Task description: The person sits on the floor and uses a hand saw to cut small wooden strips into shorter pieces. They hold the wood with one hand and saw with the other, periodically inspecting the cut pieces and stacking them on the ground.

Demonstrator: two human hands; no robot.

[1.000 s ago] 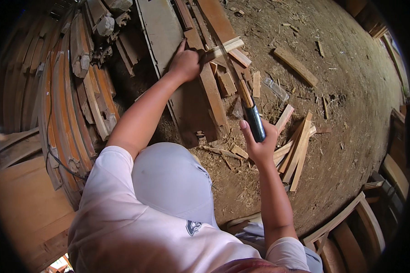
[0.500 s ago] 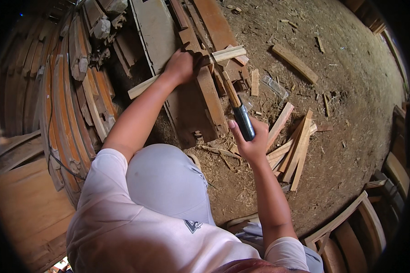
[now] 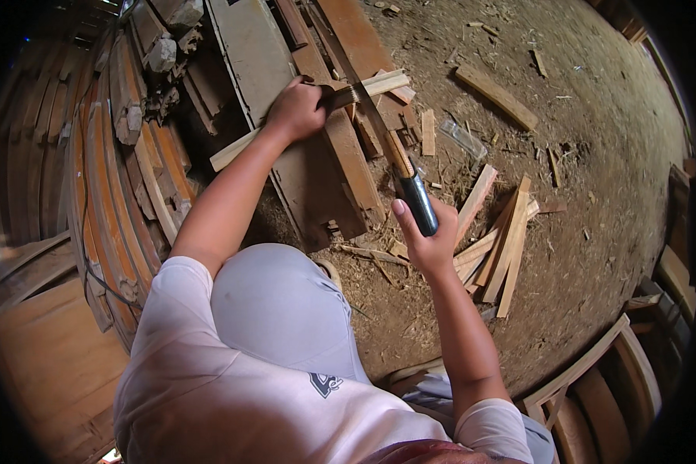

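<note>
My left hand (image 3: 296, 112) is closed on a narrow pale wooden strip (image 3: 385, 82), pressing it down across brown planks (image 3: 317, 166). One end of the strip shows beneath my left forearm, and the other juts out to the right. In my right hand (image 3: 433, 240) is a hand saw (image 3: 371, 112) with a black grip and a long, thin, dark blade. The blade lies across the strip just right of my left hand, pointing away from me. Its teeth are too small to make out. A light-coloured mark shows on the strip beside the blade.
Stacked curved timber pieces (image 3: 97, 201) stand at the left. Cut strips (image 3: 503, 247) lie piled on the dirt floor beside my right hand. Farther off are a loose board (image 3: 496, 97) and a clear plastic piece (image 3: 464, 139). A wooden frame (image 3: 588, 371) stands at the lower right.
The saw has slid slightly back toward me and to the right across the strip. My left hand keeps its hold on the strip. The whole view has shifted a little.
</note>
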